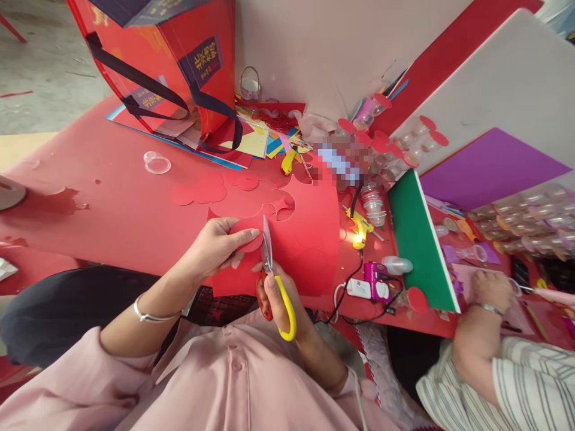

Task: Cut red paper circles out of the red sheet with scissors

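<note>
My left hand [221, 242] pinches the left edge of a red paper sheet [305, 239], thumb on top of a rounded flap. My right hand [281, 299] grips yellow-handled scissors [269, 257], whose blades point away from me and bite into the sheet right beside my left fingers. The sheet lies on the red table [103, 197] and has shaped holes cut out of it near its far edge. Red flower-shaped cutouts [202, 191] lie just beyond it.
A red gift bag [166, 66] stands at the back left, with coloured paper beside it. A clear plastic lid [157, 162] lies alone. A yellow glue gun [360, 227], small clear cups and green foam sheet [417, 239] sit right. Another person's hand [492, 290] works there.
</note>
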Demonstrator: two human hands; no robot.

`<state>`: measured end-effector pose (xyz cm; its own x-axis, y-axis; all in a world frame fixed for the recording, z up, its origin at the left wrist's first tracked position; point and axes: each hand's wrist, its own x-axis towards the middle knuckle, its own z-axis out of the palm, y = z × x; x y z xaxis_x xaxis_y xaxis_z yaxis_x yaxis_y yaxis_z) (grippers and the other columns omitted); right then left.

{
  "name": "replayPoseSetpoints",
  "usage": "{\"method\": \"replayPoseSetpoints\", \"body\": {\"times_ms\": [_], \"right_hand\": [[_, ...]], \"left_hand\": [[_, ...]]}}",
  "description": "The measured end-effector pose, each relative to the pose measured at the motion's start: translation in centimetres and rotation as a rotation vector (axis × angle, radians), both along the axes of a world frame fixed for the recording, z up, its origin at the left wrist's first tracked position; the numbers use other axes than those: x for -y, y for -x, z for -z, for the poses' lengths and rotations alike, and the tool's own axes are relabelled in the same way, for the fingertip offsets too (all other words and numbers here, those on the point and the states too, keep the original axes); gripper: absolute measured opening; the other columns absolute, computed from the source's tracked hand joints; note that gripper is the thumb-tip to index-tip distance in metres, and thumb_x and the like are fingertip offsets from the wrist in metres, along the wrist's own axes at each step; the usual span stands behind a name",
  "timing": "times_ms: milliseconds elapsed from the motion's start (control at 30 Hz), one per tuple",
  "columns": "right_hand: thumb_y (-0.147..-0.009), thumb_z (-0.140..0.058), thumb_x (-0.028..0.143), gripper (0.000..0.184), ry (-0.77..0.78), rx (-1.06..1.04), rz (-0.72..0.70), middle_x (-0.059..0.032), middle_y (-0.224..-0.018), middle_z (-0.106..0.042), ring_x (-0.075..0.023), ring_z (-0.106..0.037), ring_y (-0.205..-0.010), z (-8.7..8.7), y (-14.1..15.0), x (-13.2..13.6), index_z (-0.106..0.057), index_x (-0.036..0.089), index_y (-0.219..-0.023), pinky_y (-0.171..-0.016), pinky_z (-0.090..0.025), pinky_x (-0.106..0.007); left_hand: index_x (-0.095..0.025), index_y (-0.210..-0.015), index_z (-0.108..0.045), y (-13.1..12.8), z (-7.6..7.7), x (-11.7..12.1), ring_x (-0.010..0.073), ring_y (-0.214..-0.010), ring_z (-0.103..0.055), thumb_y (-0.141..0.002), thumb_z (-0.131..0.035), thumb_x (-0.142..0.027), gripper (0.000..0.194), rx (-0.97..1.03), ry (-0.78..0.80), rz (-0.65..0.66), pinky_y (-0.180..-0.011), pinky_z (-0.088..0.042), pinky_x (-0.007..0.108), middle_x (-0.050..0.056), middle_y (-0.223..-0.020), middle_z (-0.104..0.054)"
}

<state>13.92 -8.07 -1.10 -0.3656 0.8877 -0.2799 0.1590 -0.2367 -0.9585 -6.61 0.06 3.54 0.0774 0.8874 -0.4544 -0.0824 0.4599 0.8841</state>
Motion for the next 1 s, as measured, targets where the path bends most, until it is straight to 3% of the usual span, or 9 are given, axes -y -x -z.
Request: {"method": "replayPoseSetpoints", "body": {"times_ms": [433,700,1000], "right_hand": [[-0.115,-0.037,0.086,0.072,-0.025,0.017,-0.03,0.0033,-0.069,-0.049,-0.0183,-0.046,-0.055,-0.1,0.0,-0.2,-0.066,0.022,-0.13,-0.053,-0.04,-0.032],[-0.113,-0.037,0.089,0.069,-0.07,0.09,-0.01,0.0019,-0.066,-0.046,-0.0187,-0.045,-0.059,-0.6,0.0,-0.3,-0.058,0.026,-0.093,-0.056,-0.037,-0.032],[-0.11,-0.038,0.093,0.077,-0.037,0.094,-0.012,0.0003,-0.068,-0.049,-0.0209,-0.045,-0.06,-1.1,-0.1,-0.6,-0.071,0.024,-0.121,-0.053,-0.038,-0.033]], "left_hand": [[-0.021,-0.071,-0.069,0.5,0.6,0.2,0.0088,-0.031,-0.041,-0.08,-0.096,-0.051,0.041,0.021,-0.017,0.006,-0.032,-0.02,0.021,-0.001,-0.047,-0.057],[-0.02,-0.073,-0.071,0.6,0.7,0.1,0.0093,-0.033,-0.044,-0.077,-0.099,-0.049,0.04,0.044,-0.007,-0.005,-0.032,-0.023,0.02,0.0,-0.051,-0.06],[-0.02,-0.069,-0.069,0.7,0.0,0.0,0.0089,-0.033,-0.045,-0.075,-0.099,-0.045,0.039,0.057,-0.006,0.0,-0.032,-0.022,0.019,-0.001,-0.05,-0.058]]}}
